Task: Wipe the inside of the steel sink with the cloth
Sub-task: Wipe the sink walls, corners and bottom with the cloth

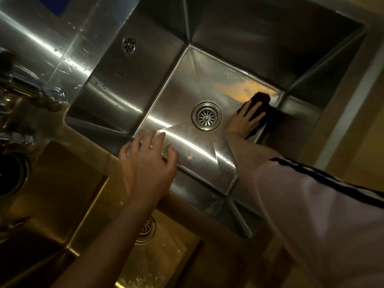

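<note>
Right hand [244, 121] has its fingers spread flat, pressing the dark cloth [262, 110] onto the sink [180, 84] floor in the far right corner, right of the drain [206, 116]. Left hand [148, 165] holds nothing, fingers apart and relaxed, over the sink's near edge.

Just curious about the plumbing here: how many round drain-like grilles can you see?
3: the main drain in the sink floor, a small overflow grille on the sink wall, and another partly hidden behind the left forearm.
</note>
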Motion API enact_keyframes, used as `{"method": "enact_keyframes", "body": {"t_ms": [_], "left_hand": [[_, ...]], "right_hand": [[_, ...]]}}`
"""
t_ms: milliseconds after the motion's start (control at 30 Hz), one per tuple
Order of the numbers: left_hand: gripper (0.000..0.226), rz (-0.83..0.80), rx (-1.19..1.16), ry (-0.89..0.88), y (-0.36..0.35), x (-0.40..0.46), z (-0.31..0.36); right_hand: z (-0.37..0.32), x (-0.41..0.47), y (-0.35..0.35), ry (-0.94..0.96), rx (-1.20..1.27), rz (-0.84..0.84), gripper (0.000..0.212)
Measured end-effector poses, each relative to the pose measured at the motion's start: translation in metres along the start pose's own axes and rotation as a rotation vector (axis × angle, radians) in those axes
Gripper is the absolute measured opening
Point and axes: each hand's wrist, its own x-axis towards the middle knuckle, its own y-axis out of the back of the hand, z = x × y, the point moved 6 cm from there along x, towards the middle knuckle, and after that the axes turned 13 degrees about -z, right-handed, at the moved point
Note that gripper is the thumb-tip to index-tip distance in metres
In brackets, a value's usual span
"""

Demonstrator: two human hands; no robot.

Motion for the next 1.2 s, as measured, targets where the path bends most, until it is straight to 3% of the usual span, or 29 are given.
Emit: {"method": "enact_keyframes", "body": {"t_ms": [167, 333, 533, 633, 800, 900, 1000, 1133, 1200], "left_hand": [[0.056, -0.004, 0.002, 0.010, -0.001, 0.001, -0.001], [0.057, -0.037, 0.043, 0.043, -0.004, 0.002, -0.002], [0.056, -0.062, 0.063, 0.069, -0.004, 0.002, -0.004], [0.057, -0.072, 0.046, 0.061, -0.004, 0.002, -0.004], [0.056, -0.065, 0.031, 0.068, -0.002, 0.002, -0.003], [0.057, -0.070, 0.027, 0.067, -0.001, 0.001, -0.003], [0.055, -0.082, 0.039, 0.060, -0.001, 0.001, -0.003], [0.056, -0.085, 0.034, 0.065, -0.002, 0.001, -0.003], [0.057, -0.095, 0.047, 0.068, -0.002, 0.001, -0.003]], "right_hand": [[0.007, 0.053, 0.038, -0.022, -0.028, 0.057, 0.065], [-0.002, 0.042, 0.034, -0.070, -0.032, 0.055, 0.062], [-0.042, 0.016, -0.003, 0.260, -0.218, -0.044, 0.065], [-0.043, 0.029, 0.004, 0.315, -0.252, -0.027, 0.064], [-0.016, 0.060, 0.031, 0.036, -0.115, 0.093, 0.057], [-0.021, 0.044, 0.023, -0.007, -0.049, 0.088, 0.056], [-0.040, 0.035, 0.014, 0.114, -0.062, 0.011, 0.059], [-0.070, 0.051, -0.003, 0.455, -0.290, -0.135, 0.070], [-0.073, 0.064, -0.007, 0.516, -0.359, -0.178, 0.075]]}}
